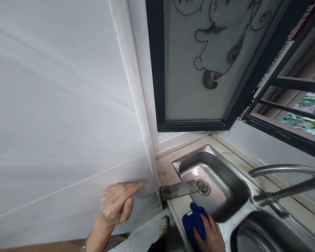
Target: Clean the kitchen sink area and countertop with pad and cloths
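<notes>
My left hand is against the white tiled wall, fingers curled and pressed together, fingertips pointing right towards the wall's corner edge. Whether it pinches anything I cannot make out. My right hand rests low at the sink's front rim, closed on a blue cloth pressed onto the counter. A flat grey metal blade juts from the wall corner out over the small steel sink basin, its tip near the drain.
A curved steel tap reaches over from the right, above a second, round basin. A dark-framed window with a frosted cat-patterned pane stands behind the sink; an open barred section lies to its right. The beige counter rim borders the basins.
</notes>
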`<state>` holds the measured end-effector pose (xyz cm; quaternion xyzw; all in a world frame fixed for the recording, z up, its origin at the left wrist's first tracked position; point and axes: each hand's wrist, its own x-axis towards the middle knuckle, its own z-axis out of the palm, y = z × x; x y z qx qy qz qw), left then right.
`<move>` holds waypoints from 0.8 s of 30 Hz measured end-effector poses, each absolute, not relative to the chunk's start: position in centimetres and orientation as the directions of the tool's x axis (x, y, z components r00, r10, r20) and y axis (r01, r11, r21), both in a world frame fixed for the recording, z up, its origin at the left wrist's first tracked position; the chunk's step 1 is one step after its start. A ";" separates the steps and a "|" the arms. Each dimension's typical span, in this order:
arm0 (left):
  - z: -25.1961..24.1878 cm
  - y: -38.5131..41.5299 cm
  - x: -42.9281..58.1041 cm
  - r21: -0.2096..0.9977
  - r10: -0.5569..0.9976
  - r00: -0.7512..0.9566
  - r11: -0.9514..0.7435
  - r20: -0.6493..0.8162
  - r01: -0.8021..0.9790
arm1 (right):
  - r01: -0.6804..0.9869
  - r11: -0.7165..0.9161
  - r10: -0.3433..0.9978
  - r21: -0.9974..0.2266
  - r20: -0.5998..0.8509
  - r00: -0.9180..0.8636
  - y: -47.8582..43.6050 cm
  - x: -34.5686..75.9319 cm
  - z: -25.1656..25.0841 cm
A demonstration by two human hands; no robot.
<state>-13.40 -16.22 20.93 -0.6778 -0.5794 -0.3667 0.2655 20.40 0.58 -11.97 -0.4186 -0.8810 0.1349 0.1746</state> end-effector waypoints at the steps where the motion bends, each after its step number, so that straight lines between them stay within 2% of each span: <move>1: 21.4 -16.6 -13.9 0.039 0.583 0.078 -0.185 0.809 0.982 | 0.695 0.611 0.786 -0.379 0.188 -0.589 0.5 20.5 -11.9; 3: 21.9 -16.9 -14.6 -0.038 0.598 0.132 -0.168 0.791 0.985 | 0.716 0.604 0.793 -0.350 0.183 -0.581 0.1 20.3 -10.9; 6: 21.6 -16.7 -15.0 -0.145 0.630 0.203 -0.143 0.749 0.979 | 0.744 0.598 0.801 -0.298 0.266 -0.537 0.3 19.1 -7.6; 10: 20.7 -16.4 -15.2 -0.194 0.603 0.230 -0.126 0.764 0.973 | 0.608 0.716 0.698 -0.342 0.338 -0.632 2.7 15.9 -3.0; 15: 20.0 -16.5 -15.3 -0.190 0.611 0.217 -0.109 0.762 0.976 | 0.368 0.850 0.461 -0.376 0.195 -0.866 6.4 10.1 -1.8; 19: 20.2 -16.7 -15.0 -0.152 0.641 0.177 -0.094 0.747 0.984 | 0.224 0.894 0.271 -0.388 0.069 -0.960 7.4 6.5 -2.8; 21: 20.4 -16.8 -14.8 -0.147 0.656 0.160 -0.076 0.738 0.986 | 0.199 0.897 0.226 -0.395 0.024 -0.974 7.4 5.5 -3.0; 24: 20.3 -16.9 -14.8 -0.162 0.672 0.168 -0.072 0.721 0.984 | 0.249 0.882 0.255 -0.400 -0.039 -0.966 7.4 4.5 -2.7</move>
